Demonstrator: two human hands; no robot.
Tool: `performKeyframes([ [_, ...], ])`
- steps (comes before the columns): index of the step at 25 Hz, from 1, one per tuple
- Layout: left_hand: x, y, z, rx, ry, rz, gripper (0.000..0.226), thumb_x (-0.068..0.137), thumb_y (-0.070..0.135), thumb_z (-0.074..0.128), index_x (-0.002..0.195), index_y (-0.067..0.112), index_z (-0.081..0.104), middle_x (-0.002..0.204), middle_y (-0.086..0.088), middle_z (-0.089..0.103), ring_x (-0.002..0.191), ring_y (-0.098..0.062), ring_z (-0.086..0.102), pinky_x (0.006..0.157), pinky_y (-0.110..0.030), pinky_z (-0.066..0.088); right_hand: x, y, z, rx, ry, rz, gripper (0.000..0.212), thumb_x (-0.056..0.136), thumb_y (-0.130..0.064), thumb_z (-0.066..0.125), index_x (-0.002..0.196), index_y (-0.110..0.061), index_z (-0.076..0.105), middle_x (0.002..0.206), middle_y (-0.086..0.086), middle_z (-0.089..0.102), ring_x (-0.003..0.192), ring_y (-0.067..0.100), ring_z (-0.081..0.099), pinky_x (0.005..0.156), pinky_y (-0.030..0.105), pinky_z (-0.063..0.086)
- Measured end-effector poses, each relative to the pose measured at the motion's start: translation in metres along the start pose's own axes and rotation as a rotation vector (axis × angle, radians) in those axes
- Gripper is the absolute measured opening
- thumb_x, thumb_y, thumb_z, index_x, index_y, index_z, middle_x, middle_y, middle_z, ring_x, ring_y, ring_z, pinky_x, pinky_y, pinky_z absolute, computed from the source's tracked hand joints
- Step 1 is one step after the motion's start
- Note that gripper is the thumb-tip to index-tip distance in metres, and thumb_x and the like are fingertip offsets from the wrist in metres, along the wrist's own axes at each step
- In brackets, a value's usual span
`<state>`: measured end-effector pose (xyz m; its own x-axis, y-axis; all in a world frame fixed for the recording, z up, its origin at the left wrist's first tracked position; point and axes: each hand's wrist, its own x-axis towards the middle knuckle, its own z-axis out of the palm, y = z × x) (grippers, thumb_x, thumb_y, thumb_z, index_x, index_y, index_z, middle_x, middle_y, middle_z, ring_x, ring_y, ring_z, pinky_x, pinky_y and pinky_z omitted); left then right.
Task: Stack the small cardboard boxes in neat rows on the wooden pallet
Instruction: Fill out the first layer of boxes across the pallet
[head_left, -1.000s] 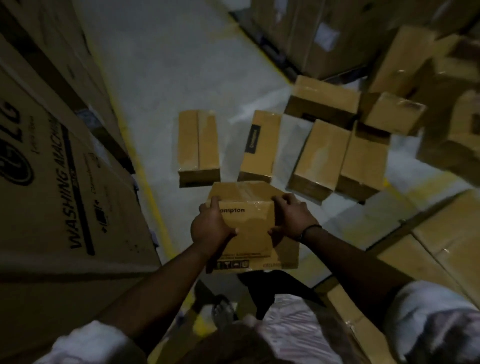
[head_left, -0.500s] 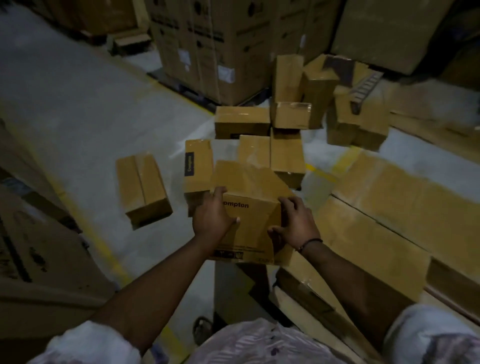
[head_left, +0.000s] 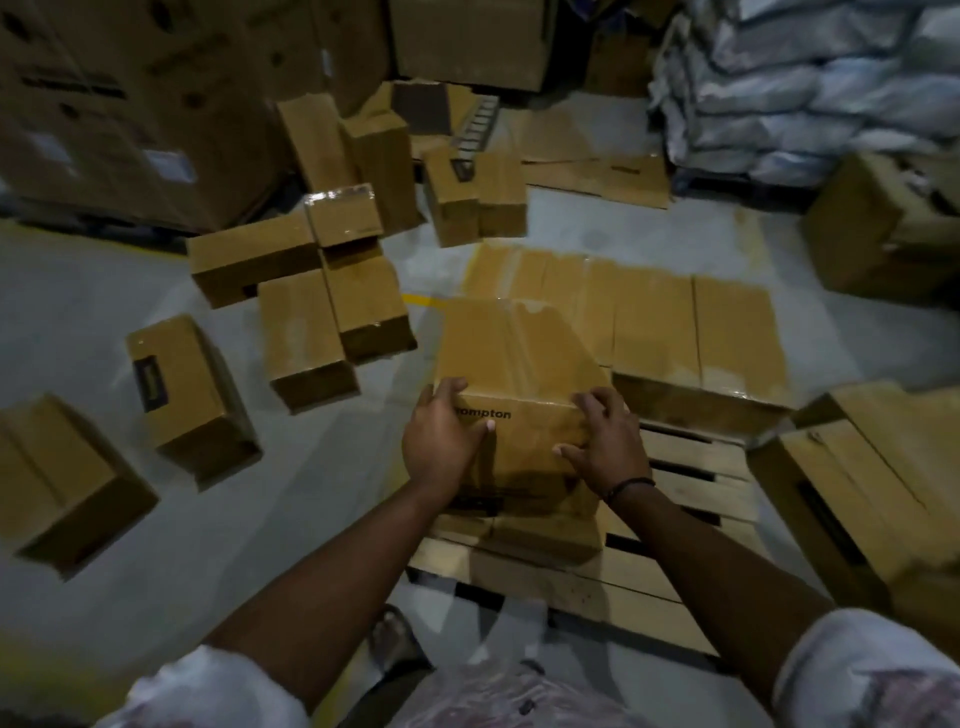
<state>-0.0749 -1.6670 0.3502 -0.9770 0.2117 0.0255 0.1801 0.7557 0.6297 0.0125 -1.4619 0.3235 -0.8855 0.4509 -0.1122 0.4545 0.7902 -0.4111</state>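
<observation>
A small brown cardboard box (head_left: 519, 364) is gripped at its near edge by the left hand (head_left: 441, 447) and the right hand (head_left: 608, 447), fingers curled over its top, above the left end of a slatted wooden pallet (head_left: 691, 467). A row of matching boxes (head_left: 675, 322) is laid along the pallet's far side. Loose boxes (head_left: 301, 338) are scattered over the grey concrete floor (head_left: 311, 519) to the left. Tall brown cartons (head_left: 130, 104) and white sacks (head_left: 805, 78) are stacked behind.

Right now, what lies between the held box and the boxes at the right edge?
Only bare wooden pallet slats separate the held box from the right-hand boxes, per the head view.
</observation>
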Motion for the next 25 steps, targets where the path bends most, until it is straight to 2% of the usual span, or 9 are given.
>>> performKeyframes([
  [5,0.03,0.001,0.047,-0.051,-0.132,0.085,0.056,0.077,0.037,0.087,0.128,0.032,0.063,0.122,0.001,0.067,0.105,-0.02,0.065,0.08,-0.033,0.057,0.006,0.045,0.014,0.013,0.05,0.124,0.065,0.083,-0.032,0.081,0.138,-0.027,0.047,0.151,0.005,0.03,0.123,0.039,0.04,0.103,0.052,0.045],
  [7,0.035,-0.022,0.065,-0.086,-0.262,0.087,0.049,0.08,0.033,0.085,0.124,0.029,0.064,0.121,0.002,0.067,0.108,-0.019,0.065,0.085,-0.035,0.057,0.006,0.051,0.031,0.051,0.019,0.218,0.045,0.088,-0.025,0.075,0.129,-0.021,0.055,0.152,0.009,0.032,0.125,0.041,0.042,0.103,0.05,0.045],
  [9,0.034,-0.046,0.086,-0.039,-0.441,0.049,0.05,0.081,0.035,0.083,0.126,0.025,0.064,0.129,0.002,0.065,0.115,-0.02,0.064,0.092,-0.034,0.055,0.003,0.059,0.047,0.054,-0.054,0.334,0.033,0.092,-0.023,0.069,0.123,-0.019,0.059,0.153,0.011,0.033,0.13,0.04,0.04,0.104,0.049,0.045],
  [11,0.032,-0.066,0.104,0.003,-0.507,-0.041,0.058,0.081,0.04,0.083,0.132,0.02,0.063,0.14,-0.002,0.059,0.122,-0.021,0.06,0.098,-0.03,0.049,0.005,0.069,0.061,0.007,-0.102,0.413,0.033,0.094,-0.027,0.068,0.126,-0.022,0.06,0.15,0.007,0.037,0.131,0.035,0.041,0.104,0.048,0.045],
  [16,0.04,-0.099,0.139,0.005,-0.574,-0.117,0.059,0.083,0.044,0.08,0.131,0.015,0.063,0.138,-0.005,0.06,0.127,-0.021,0.056,0.101,-0.028,0.044,0.025,0.084,0.085,-0.054,-0.163,0.467,0.035,0.092,-0.032,0.068,0.125,-0.023,0.062,0.141,0.007,0.049,0.122,0.029,0.048,0.101,0.044,0.047],
  [22,0.093,-0.116,0.187,0.038,-0.573,-0.143,0.068,0.084,0.044,0.079,0.14,0.015,0.056,0.146,-0.007,0.054,0.133,-0.023,0.05,0.105,-0.029,0.04,0.068,0.102,0.123,-0.027,-0.236,0.554,0.045,0.09,-0.04,0.066,0.131,-0.023,0.057,0.141,0.007,0.048,0.122,0.029,0.05,0.101,0.044,0.048],
  [25,0.12,-0.117,0.224,0.001,-0.555,-0.117,0.074,0.083,0.046,0.08,0.144,0.015,0.052,0.147,-0.006,0.053,0.135,-0.024,0.049,0.105,-0.03,0.04,0.106,0.128,0.146,0.0,-0.196,0.578,0.06,0.09,-0.041,0.067,0.143,-0.026,0.046,0.152,0.007,0.037,0.13,0.031,0.046,0.106,0.05,0.045],
])
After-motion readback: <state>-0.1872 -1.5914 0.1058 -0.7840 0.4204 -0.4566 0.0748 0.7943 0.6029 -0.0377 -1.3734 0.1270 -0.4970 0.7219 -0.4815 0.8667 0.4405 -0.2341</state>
